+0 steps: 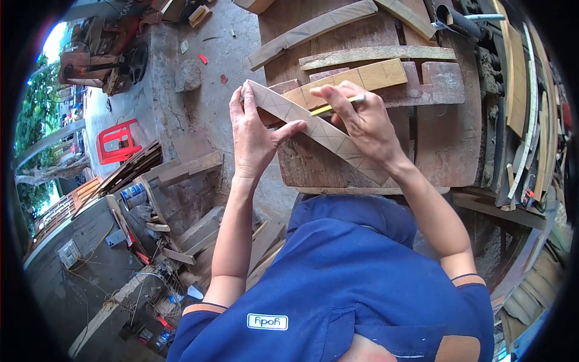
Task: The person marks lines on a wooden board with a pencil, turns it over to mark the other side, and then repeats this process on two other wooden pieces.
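Observation:
A pale wooden strip (pixel 329 134), pencilled with crossing lines and triangles, slants over the bench from upper left to lower right. My left hand (pixel 252 136) grips its upper left end, fingers at the far end and thumb along the face. In my right hand (pixel 368 123) is a yellow pencil (pixel 322 110), its tip down at the strip's upper edge. The heel of that hand lies over the strip's lower right part. Just behind the strip is a yellowish wooden piece (pixel 386 73) with similar lines across it.
The wooden bench (pixel 446 151) carries a curved marked piece (pixel 313 35), a rough batten (pixel 377 56) and a notched block (pixel 443 84). Long boards (pixel 515 78) stack at the right. Offcuts (pixel 196 166) and a red plastic stool (pixel 117 142) are on the left.

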A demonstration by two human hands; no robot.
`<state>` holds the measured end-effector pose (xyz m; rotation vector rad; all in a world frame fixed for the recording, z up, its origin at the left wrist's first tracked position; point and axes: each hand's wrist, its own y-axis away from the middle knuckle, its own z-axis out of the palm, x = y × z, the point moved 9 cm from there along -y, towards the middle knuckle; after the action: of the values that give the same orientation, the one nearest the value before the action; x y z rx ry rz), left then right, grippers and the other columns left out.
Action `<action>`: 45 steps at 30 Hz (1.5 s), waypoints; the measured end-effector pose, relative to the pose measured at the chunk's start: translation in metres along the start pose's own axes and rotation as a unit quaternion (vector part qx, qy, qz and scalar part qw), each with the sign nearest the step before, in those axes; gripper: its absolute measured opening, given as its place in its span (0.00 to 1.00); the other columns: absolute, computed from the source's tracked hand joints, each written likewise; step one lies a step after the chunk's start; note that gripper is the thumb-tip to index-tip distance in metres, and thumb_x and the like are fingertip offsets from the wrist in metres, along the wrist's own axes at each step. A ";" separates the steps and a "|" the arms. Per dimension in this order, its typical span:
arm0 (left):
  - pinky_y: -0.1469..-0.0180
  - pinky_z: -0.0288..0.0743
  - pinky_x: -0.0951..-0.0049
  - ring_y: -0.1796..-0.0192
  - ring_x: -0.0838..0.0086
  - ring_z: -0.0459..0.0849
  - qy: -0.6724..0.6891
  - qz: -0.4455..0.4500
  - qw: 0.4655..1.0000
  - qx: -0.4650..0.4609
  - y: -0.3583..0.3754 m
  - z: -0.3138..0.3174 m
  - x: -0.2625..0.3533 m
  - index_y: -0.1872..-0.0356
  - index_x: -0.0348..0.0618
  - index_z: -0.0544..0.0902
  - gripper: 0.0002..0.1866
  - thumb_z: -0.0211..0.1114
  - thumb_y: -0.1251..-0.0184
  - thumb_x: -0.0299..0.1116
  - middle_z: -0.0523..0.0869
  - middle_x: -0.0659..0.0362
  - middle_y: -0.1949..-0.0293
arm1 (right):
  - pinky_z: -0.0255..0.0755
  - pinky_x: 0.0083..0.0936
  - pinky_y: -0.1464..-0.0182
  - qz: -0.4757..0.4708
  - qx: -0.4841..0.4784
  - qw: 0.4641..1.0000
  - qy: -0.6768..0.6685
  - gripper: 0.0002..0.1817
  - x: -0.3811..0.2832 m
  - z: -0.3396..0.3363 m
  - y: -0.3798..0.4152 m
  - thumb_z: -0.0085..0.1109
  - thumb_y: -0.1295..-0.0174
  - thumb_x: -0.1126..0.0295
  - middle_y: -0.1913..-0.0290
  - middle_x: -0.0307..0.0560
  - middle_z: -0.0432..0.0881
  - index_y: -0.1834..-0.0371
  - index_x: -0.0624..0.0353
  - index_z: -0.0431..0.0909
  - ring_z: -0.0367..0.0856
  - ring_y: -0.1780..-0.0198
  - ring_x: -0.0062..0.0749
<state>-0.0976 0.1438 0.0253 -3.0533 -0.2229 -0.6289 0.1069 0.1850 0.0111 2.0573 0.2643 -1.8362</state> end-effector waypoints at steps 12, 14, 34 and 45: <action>0.21 0.64 0.53 0.23 0.42 0.66 0.009 0.024 1.000 0.014 0.000 -0.001 0.001 0.24 0.20 0.61 0.69 0.89 0.60 0.57 0.64 0.31 0.26 | 0.84 0.34 0.48 -0.192 0.026 0.980 0.053 0.12 -0.014 0.036 -0.015 0.69 0.35 0.73 0.53 0.56 0.91 0.49 0.64 0.89 0.91 0.53 0.47; 0.21 0.64 0.53 0.23 0.42 0.66 0.009 0.024 1.000 0.014 0.000 -0.001 0.001 0.24 0.20 0.61 0.68 0.89 0.60 0.56 0.64 0.31 0.26 | 0.84 0.34 0.48 -0.177 0.020 0.983 0.052 0.12 -0.011 0.037 -0.019 0.69 0.35 0.73 0.53 0.56 0.91 0.49 0.63 0.89 0.91 0.53 0.47; 0.22 0.66 0.53 0.24 0.42 0.67 0.017 0.019 1.000 0.014 -0.001 -0.003 0.002 0.24 0.22 0.62 0.67 0.89 0.60 0.57 0.65 0.32 0.27 | 0.84 0.37 0.50 -0.173 -0.011 0.978 0.118 0.09 -0.009 0.043 -0.029 0.67 0.34 0.71 0.57 0.54 0.90 0.54 0.62 0.89 0.90 0.56 0.49; 0.22 0.66 0.53 0.24 0.42 0.67 0.018 0.024 0.999 0.012 -0.001 -0.003 0.004 0.24 0.21 0.62 0.68 0.89 0.61 0.58 0.65 0.33 0.27 | 0.83 0.37 0.56 -0.134 -0.054 0.966 0.213 0.08 -0.005 0.006 0.011 0.67 0.34 0.70 0.60 0.54 0.90 0.57 0.62 0.89 0.90 0.61 0.47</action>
<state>-0.0956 0.1447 0.0297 -3.0110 -0.1563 -0.6732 0.1049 0.1731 0.0174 2.4125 0.7731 -1.4509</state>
